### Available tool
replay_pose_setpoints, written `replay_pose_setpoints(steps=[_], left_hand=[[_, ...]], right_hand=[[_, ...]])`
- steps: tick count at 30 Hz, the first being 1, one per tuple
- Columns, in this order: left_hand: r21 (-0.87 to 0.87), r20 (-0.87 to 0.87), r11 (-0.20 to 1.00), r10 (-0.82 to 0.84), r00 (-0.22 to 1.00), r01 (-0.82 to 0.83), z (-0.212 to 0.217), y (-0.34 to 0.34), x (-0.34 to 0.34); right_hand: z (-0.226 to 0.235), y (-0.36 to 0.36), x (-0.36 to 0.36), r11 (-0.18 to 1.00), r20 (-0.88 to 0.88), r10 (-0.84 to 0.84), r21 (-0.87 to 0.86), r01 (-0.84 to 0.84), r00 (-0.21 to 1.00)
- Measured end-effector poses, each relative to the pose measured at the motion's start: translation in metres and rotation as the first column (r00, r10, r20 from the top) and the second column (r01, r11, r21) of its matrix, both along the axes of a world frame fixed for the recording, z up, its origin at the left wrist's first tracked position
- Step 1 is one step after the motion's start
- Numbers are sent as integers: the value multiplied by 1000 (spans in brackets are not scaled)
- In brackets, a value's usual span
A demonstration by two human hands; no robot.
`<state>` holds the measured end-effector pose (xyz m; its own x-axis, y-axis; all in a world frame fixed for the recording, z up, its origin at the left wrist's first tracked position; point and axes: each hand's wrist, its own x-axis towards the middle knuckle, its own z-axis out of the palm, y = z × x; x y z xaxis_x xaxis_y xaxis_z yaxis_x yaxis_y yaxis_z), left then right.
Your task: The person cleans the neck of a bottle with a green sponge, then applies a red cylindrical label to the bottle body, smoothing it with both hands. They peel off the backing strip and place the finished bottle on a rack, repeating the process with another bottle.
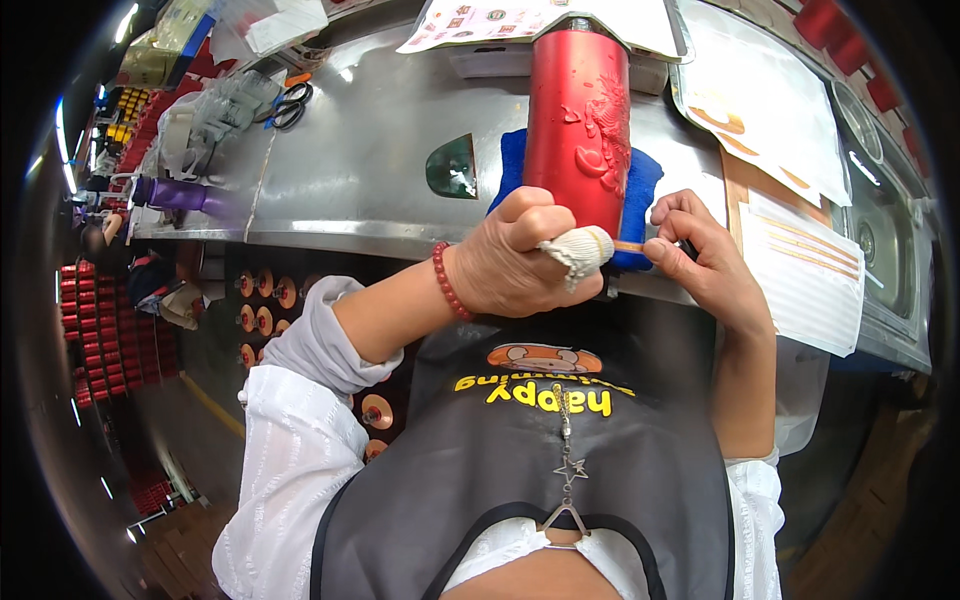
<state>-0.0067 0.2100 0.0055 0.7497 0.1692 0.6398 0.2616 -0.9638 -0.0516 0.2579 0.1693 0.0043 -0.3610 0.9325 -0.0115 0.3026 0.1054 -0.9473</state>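
A red bottle [575, 120] with a raised relief lies on a folded blue cloth [640, 185], its near end towards me. My left hand [525, 250] is closed beside that near end, with a white knitted finger cover [583, 250] on one digit. What its curled fingers hold, if anything, is hidden. A thin gold-brown strip [630, 246] runs from the finger cover to my right hand [705, 260], whose thumb and fingertips are pinched on it.
Paper sheets with similar gold strips [805, 240] lie at the right, near a metal sink [885, 240]. A dark green rounded piece [452, 167], scissors [290, 107] and a purple bottle [172, 194] are on the metal table [345, 180]. A printed sheet [480, 25] lies at the back.
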Motion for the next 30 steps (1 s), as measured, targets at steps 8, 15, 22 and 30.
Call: replay_pose_setpoints(steps=[8, 15, 22, 30], left_hand=[[78, 97, 996, 35, 995, -43, -11, -4, -12], [28, 22, 999, -22, 1000, 21, 1, 2, 3], [54, 122, 998, 6, 992, -12, -11, -3, -11], [179, -191, 978, -74, 979, 109, 15, 3, 13]], right_hand=[[2, 3, -6, 999, 10, 14, -40, -13, 1000], [-2, -2, -4, 1000, -12, -19, 0, 19, 1000], [1, 1, -8, 999, 9, -29, 19, 29, 1000], [-11, 0, -9, 995, 8, -62, 83, 61, 998]])
